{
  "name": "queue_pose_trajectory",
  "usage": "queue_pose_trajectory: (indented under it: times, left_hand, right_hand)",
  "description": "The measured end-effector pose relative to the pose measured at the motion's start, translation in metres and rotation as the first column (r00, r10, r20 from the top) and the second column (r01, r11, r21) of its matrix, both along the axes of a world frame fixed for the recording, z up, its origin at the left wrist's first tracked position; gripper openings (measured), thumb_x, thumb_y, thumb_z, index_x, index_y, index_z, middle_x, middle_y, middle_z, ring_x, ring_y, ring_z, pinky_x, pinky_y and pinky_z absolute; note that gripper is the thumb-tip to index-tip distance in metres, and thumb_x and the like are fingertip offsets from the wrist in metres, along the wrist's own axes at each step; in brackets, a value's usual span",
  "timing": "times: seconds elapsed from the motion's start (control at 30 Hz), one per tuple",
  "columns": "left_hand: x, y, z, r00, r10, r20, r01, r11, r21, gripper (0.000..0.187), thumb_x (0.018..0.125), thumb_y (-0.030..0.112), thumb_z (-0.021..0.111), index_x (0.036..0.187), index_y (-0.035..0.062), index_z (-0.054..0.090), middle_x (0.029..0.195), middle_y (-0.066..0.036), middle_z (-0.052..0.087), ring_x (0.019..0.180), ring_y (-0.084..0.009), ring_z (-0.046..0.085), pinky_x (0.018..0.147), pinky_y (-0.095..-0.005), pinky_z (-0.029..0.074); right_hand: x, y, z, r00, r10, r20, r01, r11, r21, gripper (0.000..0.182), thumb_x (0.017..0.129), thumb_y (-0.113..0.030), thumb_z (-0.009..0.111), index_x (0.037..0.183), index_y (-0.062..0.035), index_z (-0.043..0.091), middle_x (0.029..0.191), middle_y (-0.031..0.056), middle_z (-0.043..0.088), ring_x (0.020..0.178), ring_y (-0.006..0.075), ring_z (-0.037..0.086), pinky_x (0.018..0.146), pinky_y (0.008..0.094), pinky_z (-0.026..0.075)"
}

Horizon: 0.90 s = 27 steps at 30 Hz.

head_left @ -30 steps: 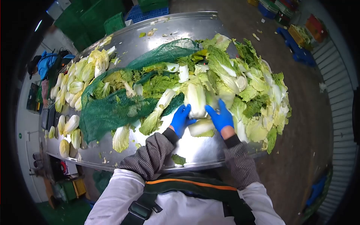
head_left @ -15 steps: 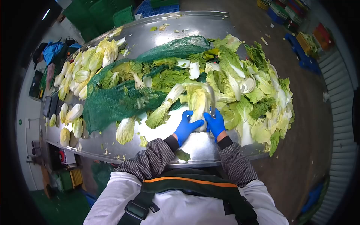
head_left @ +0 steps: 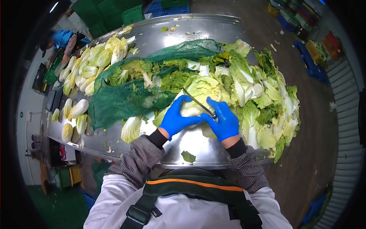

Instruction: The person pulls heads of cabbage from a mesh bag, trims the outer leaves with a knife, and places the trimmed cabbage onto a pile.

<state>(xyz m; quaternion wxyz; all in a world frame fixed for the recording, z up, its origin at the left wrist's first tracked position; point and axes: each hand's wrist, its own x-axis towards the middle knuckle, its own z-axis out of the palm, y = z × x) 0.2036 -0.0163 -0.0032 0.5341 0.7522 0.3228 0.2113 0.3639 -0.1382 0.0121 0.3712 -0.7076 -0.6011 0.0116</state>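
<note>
In the middle of the steel table, a Chinese cabbage [head_left: 204, 92] lies with its pale yellow-green leaves facing me. My left hand [head_left: 176, 117], in a blue glove, is curved round its left side, gripping it. A knife [head_left: 199, 103] is held in my gloved right hand [head_left: 224, 121], its thin dark blade slanting up and left across the cabbage. My right fingers also rest close to the cabbage's right side. Green netting [head_left: 126, 107] lies left of my hands, with loose outer leaves [head_left: 175, 80] over it.
Trimmed Chinese cabbages [head_left: 89, 71] are gathered at the far left of the steel table [head_left: 206, 152]. A large heap of discarded leaves [head_left: 267, 110] covers its right end. A person [head_left: 63, 40] in blue works at the far left. Crates [head_left: 310, 61] stand on the floor at right.
My hands have spread apart and shifted slightly upward. The cabbage, upright before, now presents its broad leafy side, and the knife has swung leftward across it. The other person has leaned nearer the trimmed cabbages.
</note>
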Motion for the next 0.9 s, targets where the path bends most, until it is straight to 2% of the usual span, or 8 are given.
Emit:
queue_pose_trajectory:
  times: [0.13, 0.23, 0.33, 0.4, 0.5, 0.53, 0.67, 0.9]
  left_hand:
    - [-0.019, 0.017, -0.001, 0.987, -0.042, 0.153, 0.104, 0.899, -0.425, 0.070, 0.067, 0.022, 0.084, 0.126, 0.0038, 0.050, 0.122, -0.011, 0.053, 0.110, -0.0175, 0.054, 0.096, -0.0303, 0.044]
    - [-0.027, 0.025, 0.001, 0.994, -0.100, 0.031, 0.104, 0.914, -0.393, 0.067, 0.070, 0.020, 0.082, 0.126, 0.0032, 0.050, 0.117, -0.011, 0.056, 0.105, -0.0158, 0.056, 0.092, -0.0288, 0.046]
    - [-0.027, 0.030, 0.011, 0.995, -0.103, 0.007, 0.098, 0.918, -0.385, 0.062, 0.073, 0.015, 0.079, 0.126, 0.0026, 0.050, 0.113, -0.011, 0.059, 0.101, -0.0157, 0.058, 0.088, -0.0286, 0.048]
    - [-0.024, 0.033, 0.033, 0.997, -0.068, 0.029, 0.074, 0.938, -0.339, 0.062, 0.078, 0.022, 0.075, 0.129, 0.0018, 0.047, 0.118, -0.012, 0.057, 0.105, -0.0169, 0.057, 0.090, -0.0305, 0.047]
    - [-0.026, 0.023, 0.017, 0.855, 0.177, 0.488, 0.123, 0.844, -0.522, 0.062, 0.082, 0.025, 0.072, 0.131, -0.0008, 0.044, 0.116, -0.010, 0.057, 0.107, -0.0165, 0.054, 0.093, -0.0306, 0.044]
    - [-0.025, 0.013, -0.008, 0.886, 0.065, 0.459, 0.116, 0.928, -0.355, 0.060, 0.085, 0.023, 0.067, 0.134, -0.0004, 0.041, 0.121, -0.010, 0.054, 0.111, -0.0171, 0.052, 0.095, -0.0302, 0.043]
    - [-0.028, -0.008, -0.046, 0.929, 0.188, 0.318, 0.060, 0.773, -0.632, 0.067, 0.081, 0.013, 0.070, 0.138, 0.0009, 0.037, 0.126, -0.010, 0.051, 0.115, -0.0174, 0.050, 0.099, -0.0306, 0.041]
    - [-0.034, -0.009, -0.030, 0.951, 0.126, 0.281, 0.040, 0.855, -0.517, 0.070, 0.076, 0.012, 0.075, 0.137, 0.0033, 0.041, 0.125, -0.009, 0.053, 0.113, -0.0177, 0.052, 0.099, -0.0309, 0.042]
  right_hand:
    - [0.008, 0.000, -0.007, 0.993, 0.056, 0.100, -0.056, 0.998, -0.001, 0.024, 0.076, -0.013, 0.068, 0.099, -0.0138, 0.061, 0.082, 0.0045, 0.058, 0.067, 0.0253, 0.061, 0.056, 0.0342, 0.050]
    - [0.012, 0.005, 0.003, 0.967, 0.020, -0.254, -0.049, 0.993, -0.108, 0.031, 0.079, -0.028, 0.070, 0.105, -0.0130, 0.062, 0.088, 0.0090, 0.060, 0.076, 0.0263, 0.063, 0.065, 0.0338, 0.051]
    - [0.011, 0.007, 0.010, 0.975, 0.134, -0.176, -0.172, 0.960, -0.220, 0.050, 0.075, -0.044, 0.073, 0.113, -0.0142, 0.062, 0.093, 0.0120, 0.061, 0.085, 0.0296, 0.063, 0.075, 0.0358, 0.051]
    - [0.011, 0.011, 0.013, 0.935, 0.110, -0.338, -0.236, 0.904, -0.357, 0.066, 0.070, -0.052, 0.074, 0.118, -0.0098, 0.060, 0.094, 0.0120, 0.063, 0.086, 0.0267, 0.063, 0.079, 0.0355, 0.049]
    - [-0.018, 0.006, -0.029, 0.716, 0.045, -0.696, -0.223, 0.960, -0.167, 0.061, 0.072, -0.047, 0.076, 0.110, -0.0011, 0.061, 0.088, 0.0090, 0.065, 0.078, 0.0162, 0.061, 0.073, 0.0303, 0.050]
    - [-0.032, 0.007, -0.036, 0.594, -0.022, -0.804, -0.210, 0.961, -0.181, 0.053, 0.072, -0.043, 0.077, 0.101, -0.0011, 0.062, 0.083, 0.0074, 0.064, 0.074, 0.0147, 0.060, 0.071, 0.0287, 0.050]
    - [-0.055, -0.001, -0.063, 0.667, -0.128, -0.734, -0.126, 0.952, -0.280, 0.045, 0.075, -0.038, 0.076, 0.096, -0.0014, 0.062, 0.078, 0.0071, 0.063, 0.071, 0.0148, 0.059, 0.068, 0.0298, 0.049]
    - [-0.050, -0.009, -0.068, 0.653, -0.032, -0.757, -0.214, 0.951, -0.225, 0.031, 0.080, -0.031, 0.071, 0.089, -0.0030, 0.061, 0.076, 0.0088, 0.063, 0.069, 0.0174, 0.060, 0.067, 0.0308, 0.049]
